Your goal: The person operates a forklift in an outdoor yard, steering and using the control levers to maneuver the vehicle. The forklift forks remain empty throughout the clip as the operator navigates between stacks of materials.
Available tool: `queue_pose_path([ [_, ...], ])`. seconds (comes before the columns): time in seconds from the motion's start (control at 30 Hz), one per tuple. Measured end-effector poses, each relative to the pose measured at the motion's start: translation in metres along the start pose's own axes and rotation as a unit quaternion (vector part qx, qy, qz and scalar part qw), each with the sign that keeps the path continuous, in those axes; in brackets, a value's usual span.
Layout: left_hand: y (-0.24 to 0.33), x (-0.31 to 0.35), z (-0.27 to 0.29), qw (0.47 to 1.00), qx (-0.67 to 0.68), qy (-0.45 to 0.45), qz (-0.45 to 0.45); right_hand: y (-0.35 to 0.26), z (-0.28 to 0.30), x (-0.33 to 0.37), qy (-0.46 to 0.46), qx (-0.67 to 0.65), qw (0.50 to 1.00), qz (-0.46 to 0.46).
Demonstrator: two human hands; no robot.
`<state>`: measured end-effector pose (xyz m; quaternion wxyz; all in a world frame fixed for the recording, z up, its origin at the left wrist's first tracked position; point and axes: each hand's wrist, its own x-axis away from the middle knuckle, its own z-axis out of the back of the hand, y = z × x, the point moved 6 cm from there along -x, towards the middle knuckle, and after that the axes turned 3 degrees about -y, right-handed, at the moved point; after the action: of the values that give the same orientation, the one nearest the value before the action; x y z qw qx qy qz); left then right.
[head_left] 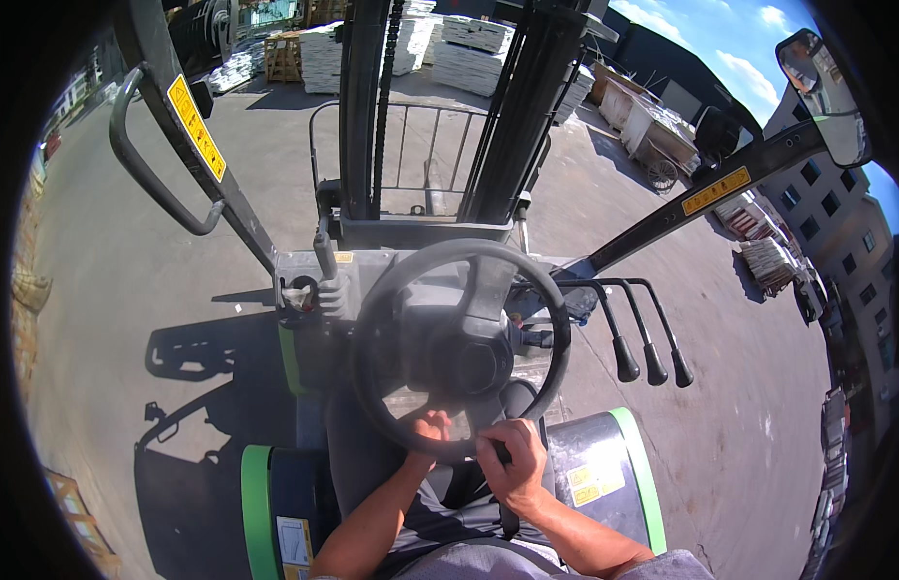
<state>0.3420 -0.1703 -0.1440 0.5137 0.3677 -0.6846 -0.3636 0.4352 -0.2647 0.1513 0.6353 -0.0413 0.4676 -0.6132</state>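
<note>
A dark steering wheel (563,333) stands in front of me in a forklift, its hub (473,365) in the middle. My right hand (515,462) is closed round the lower right of its rim, knuckles up. At the lower left, my left hand (429,426) is at the rim, which crosses in front of it near the wrist. Its fingers show hazily inside the ring, and I cannot tell whether they grip anything. Right of the wheel, several black-knobbed levers (652,365) stand untouched. Another lever (324,253) rises left of the wheel, apart from both hands.
The forklift mast (364,116) and load guard (425,145) block part of the view ahead. White stacked loads (469,58) stand beyond. A cart with a spoked wheel (662,174) is at far right. A mirror (825,97) hangs upper right; a grab handle (130,159) is at left.
</note>
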Motion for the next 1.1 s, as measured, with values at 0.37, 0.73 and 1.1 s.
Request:
queue_pose_path([
  [0.37,-0.044,-0.016,0.005,0.996,0.02,-0.01,-0.083,-0.082,-0.074,-0.127,-0.019,-0.115,0.957,0.264],
  [0.73,-0.019,0.016,-0.012,0.994,-0.1,-0.038,-0.008,0.066,0.074,-0.159,0.125,-0.115,0.985,-0.039],
  [1.1,-0.034,0.012,-0.028,0.995,0.043,-0.08,-0.034,0.005,0.006,0.022,-0.035,-0.066,0.991,0.114],
])
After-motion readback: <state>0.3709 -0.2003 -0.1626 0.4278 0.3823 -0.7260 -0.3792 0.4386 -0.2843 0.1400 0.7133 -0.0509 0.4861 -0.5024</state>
